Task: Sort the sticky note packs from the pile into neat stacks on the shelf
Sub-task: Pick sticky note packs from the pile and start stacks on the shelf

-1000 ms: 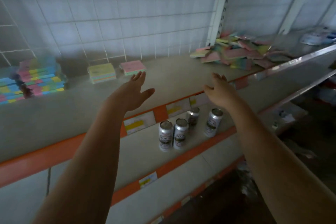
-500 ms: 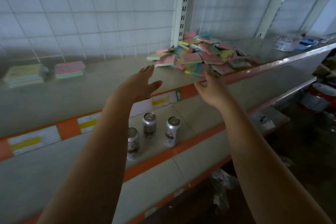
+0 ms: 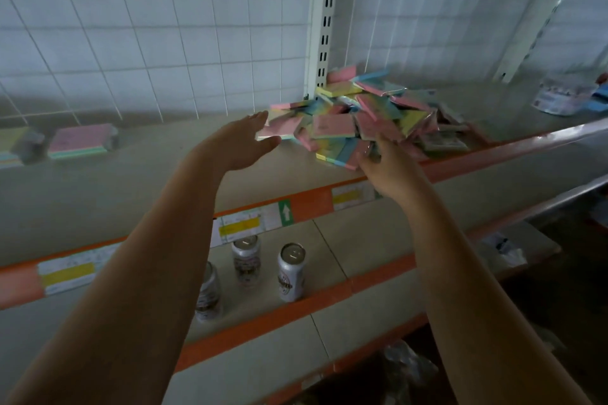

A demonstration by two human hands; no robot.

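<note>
Right hand is at the near edge of the pile, fingers curled up against the nearest packs; can't tell if it really pinches one or just touches. Left hand is spread flat, fingers straight, thumb out, fingertips just beside the leftmost pink pack, holding nothing.

Handling, as a guess: packs look light, flat and fairly stiff as blocks, wrapped in glossy film, so probably slippery. They should slide off each other if tugged from below. Best hold is likely thumb on top, fingers under a free edge, taking a top pack, not a buried one.

Orientation: no common direction. Packs lie tilted and overlapping, roughly square, so the long axis is unclear.

The pile sits on the shelf by the white upright post, right of centre. Two sorted stacks sit far left on the same shelf. Cans stand on the shelf below.
</note>
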